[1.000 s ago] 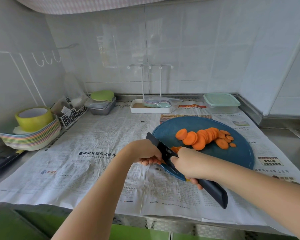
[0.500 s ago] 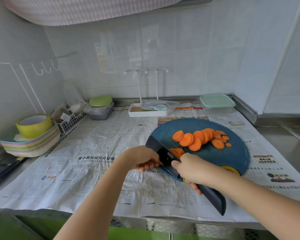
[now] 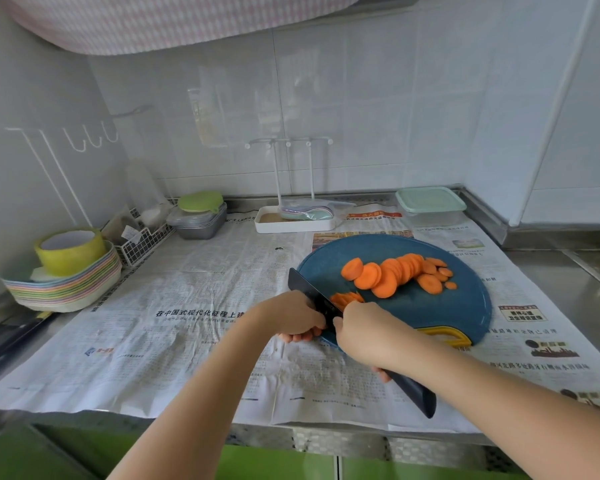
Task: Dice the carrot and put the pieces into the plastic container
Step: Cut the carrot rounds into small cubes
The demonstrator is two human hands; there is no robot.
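2 hands are positioned at the lower centre of the frame, over the near-left edge of the blue cutting board [image 3: 430, 317]. The right hand [image 3: 368, 336] is wrapped around the handle of the black knife [image 3: 310, 294], whose blade is angled toward the upper left and lowered onto the board. The left hand [image 3: 293, 317] is placed just left of the blade with its fingers curled under. Whether anything is pinched beneath it cannot be told, since the hand and the blade hide that area. A small fan of thin carrot pieces [image 3: 347, 299] is seen just right of the blade, touching it. A longer row of round carrot slices [image 3: 392, 275] is laid across the centre of the board, not yet diced. The plastic container [image 3: 430, 207] is located at the upper right, well apart from the board, with its pale green lid fitted, and no carrot is seen in it. The dicing step is judged to be at an early stage. 3 risks are noted. The curled left fingers are held close to the blade, so a sideways slip of the edge could reach them. The cut is placed at the board's rim, so pieces could be pushed off onto the newspaper [image 3: 187, 306]. The board is rested on loose paper, so it could be shifted under downward pressure.
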